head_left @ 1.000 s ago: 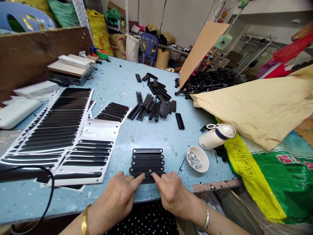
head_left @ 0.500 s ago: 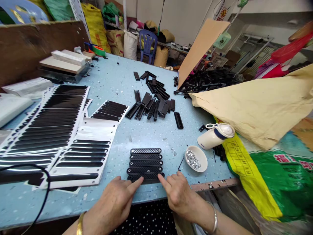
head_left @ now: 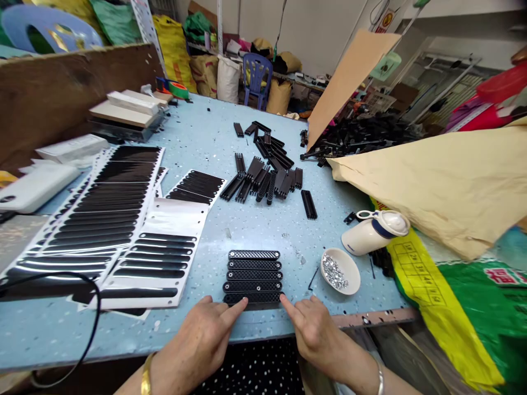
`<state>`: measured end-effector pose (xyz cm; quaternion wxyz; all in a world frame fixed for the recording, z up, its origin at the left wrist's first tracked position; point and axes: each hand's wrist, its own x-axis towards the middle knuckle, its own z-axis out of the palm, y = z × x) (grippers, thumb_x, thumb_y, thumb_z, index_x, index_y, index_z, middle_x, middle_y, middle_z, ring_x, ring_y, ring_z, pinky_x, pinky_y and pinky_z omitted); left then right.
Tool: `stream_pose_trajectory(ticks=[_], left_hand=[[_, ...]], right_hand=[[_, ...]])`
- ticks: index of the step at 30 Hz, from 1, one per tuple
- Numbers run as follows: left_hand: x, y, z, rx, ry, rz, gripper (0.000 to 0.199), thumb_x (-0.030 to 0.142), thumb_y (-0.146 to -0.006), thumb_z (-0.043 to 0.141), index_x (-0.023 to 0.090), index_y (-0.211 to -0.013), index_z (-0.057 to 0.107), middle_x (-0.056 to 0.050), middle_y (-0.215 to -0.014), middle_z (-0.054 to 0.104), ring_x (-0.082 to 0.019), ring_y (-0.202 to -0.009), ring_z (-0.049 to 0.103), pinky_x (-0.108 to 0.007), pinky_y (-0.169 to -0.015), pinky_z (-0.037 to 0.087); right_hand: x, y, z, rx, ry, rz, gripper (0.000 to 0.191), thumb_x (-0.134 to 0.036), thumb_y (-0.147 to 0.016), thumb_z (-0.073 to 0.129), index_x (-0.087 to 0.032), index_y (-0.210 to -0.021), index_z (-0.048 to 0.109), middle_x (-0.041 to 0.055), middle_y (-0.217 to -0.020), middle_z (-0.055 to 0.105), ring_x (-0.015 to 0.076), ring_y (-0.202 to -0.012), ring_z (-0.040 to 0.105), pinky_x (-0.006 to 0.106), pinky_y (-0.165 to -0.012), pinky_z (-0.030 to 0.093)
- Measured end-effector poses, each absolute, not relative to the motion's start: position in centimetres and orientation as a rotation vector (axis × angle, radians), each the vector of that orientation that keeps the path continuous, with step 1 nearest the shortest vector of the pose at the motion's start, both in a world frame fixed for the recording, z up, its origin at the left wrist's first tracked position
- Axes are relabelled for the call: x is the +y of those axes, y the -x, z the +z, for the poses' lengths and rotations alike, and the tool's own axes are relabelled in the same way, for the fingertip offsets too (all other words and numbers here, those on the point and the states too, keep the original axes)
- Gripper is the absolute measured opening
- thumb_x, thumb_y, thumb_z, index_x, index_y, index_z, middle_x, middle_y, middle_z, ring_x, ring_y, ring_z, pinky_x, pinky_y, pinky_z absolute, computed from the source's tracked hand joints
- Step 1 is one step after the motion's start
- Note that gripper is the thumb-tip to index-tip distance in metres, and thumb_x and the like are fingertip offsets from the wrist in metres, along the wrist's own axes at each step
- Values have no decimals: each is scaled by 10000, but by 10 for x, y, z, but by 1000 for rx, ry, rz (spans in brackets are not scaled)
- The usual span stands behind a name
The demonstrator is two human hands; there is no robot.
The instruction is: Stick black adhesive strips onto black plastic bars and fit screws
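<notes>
Several black strips with a crosshatched face [head_left: 253, 265] lie side by side in a small stack of rows at the table's front. Small round silver pieces show at the ends of the upper rows, and one sits nearer the middle of the second-closest row. My left hand [head_left: 208, 329] stretches its index finger onto the nearest strip [head_left: 263, 298], left of its middle, the other fingers curled. At that strip's right end rests the index fingertip of my right hand [head_left: 315, 325]. Neither hand grasps anything. What lies beneath the fingertips is hidden.
Right of the strips are a thin black bent rod [head_left: 313, 278], a white bowl [head_left: 353, 272] of small silver pieces [head_left: 334, 272] and a white bottle [head_left: 362, 237]. Sheets of black strips [head_left: 160, 219] cover the left side. A pile of black parts [head_left: 263, 170] lies farther back.
The whole view has shifted, so everything appears a little farther right. Both index fingers stay on the nearest strip, the right one slightly closer to its end.
</notes>
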<state>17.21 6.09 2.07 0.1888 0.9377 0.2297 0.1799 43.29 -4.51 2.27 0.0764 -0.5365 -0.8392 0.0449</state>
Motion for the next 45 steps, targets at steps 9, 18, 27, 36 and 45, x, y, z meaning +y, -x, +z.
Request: stream_pose_trajectory(ticks=[9, 18, 27, 36, 45], left_hand=[[64, -147, 19, 793, -2527, 533, 424, 113, -933, 370, 184, -1334, 489, -30, -709, 661, -185, -608, 628, -333, -574, 528], [58, -139, 10, 915, -2225, 477, 405, 226, -947, 444, 258, -1343, 521, 5, -785, 735, -131, -580, 649, -247, -597, 553], [49, -144, 11, 942, -2204, 566, 447, 251, -937, 460, 244, -1383, 490, -32, -883, 767, -140, -658, 698, -235, -672, 591], [58, -138, 10, 918, -2062, 461, 414, 234, -945, 453, 270, -1351, 530, -35, -1053, 756, -155, -805, 722, -254, -750, 589], [64, -143, 20, 938, -1960, 412, 405, 269, -910, 476, 255, -1297, 595, -31, -834, 770, -164, -681, 699, -267, -678, 580]], right_hand=[[-44, -430, 16, -2429, 1513, 42, 592, 60, -750, 333, 47, -1333, 433, 105, -709, 596, 220, -627, 522, 423, -603, 488], [-43, -430, 19, -2441, 1517, 43, 602, 77, -726, 334, 58, -1318, 442, 111, -715, 597, 227, -634, 523, 422, -599, 484], [-46, -429, 11, -2389, 1508, 34, 614, 69, -737, 352, 46, -1348, 419, 113, -729, 601, 222, -648, 511, 397, -601, 472], [-46, -432, 8, -2374, 1488, 39, 642, 66, -748, 330, 9, -1384, 382, 85, -702, 589, 220, -614, 508, 378, -553, 453], [-47, -432, 6, -2324, 1513, 99, 532, 42, -855, 343, -17, -1380, 403, 74, -716, 603, 217, -633, 535, 376, -577, 442]])
